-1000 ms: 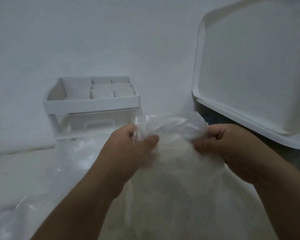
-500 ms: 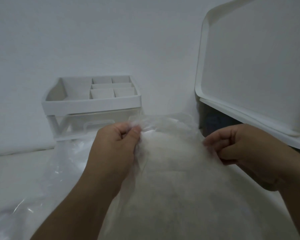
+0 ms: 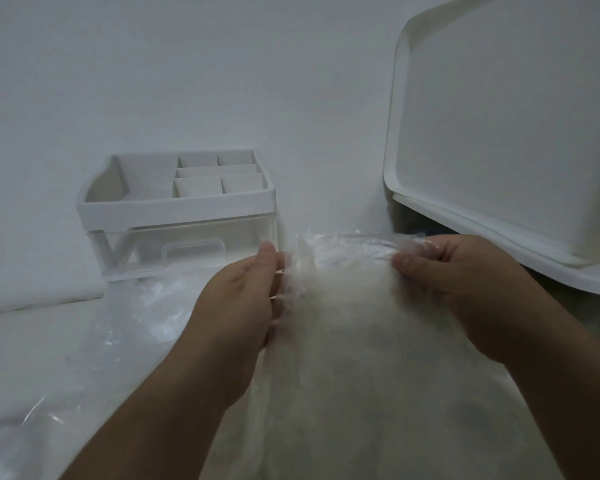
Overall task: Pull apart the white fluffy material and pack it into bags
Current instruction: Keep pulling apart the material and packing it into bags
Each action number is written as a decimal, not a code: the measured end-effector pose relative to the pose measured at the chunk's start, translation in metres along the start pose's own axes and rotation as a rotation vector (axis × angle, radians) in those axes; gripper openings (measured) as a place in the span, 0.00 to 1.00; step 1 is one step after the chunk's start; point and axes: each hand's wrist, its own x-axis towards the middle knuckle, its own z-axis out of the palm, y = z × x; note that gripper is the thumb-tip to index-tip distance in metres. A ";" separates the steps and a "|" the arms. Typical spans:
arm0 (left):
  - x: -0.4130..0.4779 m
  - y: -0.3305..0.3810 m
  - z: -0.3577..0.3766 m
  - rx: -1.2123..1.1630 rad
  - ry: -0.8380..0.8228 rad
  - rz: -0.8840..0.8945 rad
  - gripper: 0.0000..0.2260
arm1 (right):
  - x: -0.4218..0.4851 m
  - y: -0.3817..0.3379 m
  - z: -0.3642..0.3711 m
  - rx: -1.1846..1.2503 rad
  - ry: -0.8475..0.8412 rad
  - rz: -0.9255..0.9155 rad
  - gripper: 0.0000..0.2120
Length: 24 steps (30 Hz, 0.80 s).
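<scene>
White fluffy material fills a clear plastic bag in the near middle of the table. Its bulk runs down to the near edge between the two forearms. The left hand pinches the bag's crinkled top on its left side, thumb pressed against curled fingers with the film between them. The right hand grips the top on the opposite side, thumb over the plastic and fingers curled beneath it. The hands are apart, and the bag's rim stretches between them just above the stuffing.

Loose plastic sheeting lies crumpled on the table to the left of the bag, reaching toward the near left corner. At the far edge, against the wall, stands a white organiser with several open compartments on top and a clear drawer below. At the far right a large white tray leans tilted, its hollow side facing the camera. What it rests on is too dark to tell.
</scene>
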 end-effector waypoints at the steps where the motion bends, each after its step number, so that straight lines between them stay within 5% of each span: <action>1: 0.001 0.001 0.000 -0.018 -0.032 -0.044 0.26 | 0.000 -0.001 0.000 -0.005 0.011 -0.002 0.13; 4: -0.003 0.002 0.003 0.156 -0.153 0.006 0.33 | -0.002 -0.003 0.001 -0.032 0.019 -0.031 0.10; 7: -0.007 -0.004 0.010 0.341 -0.102 0.124 0.17 | -0.006 -0.008 0.001 -0.041 -0.001 -0.065 0.09; 8: -0.006 -0.006 0.011 0.351 -0.032 0.147 0.10 | -0.007 -0.009 0.000 -0.033 -0.008 -0.067 0.09; 11: -0.002 -0.009 0.007 0.261 0.076 0.095 0.13 | -0.008 -0.012 -0.006 0.056 -0.042 -0.027 0.11; 16: -0.004 -0.002 0.007 0.059 -0.044 0.052 0.13 | -0.008 -0.015 -0.009 0.193 -0.106 0.000 0.12; 22: -0.008 -0.004 0.009 0.237 -0.114 0.137 0.07 | -0.007 -0.012 -0.014 0.226 -0.133 0.018 0.04; 24: -0.009 -0.003 0.011 0.277 -0.083 0.217 0.08 | -0.008 -0.011 -0.017 0.178 -0.201 0.052 0.11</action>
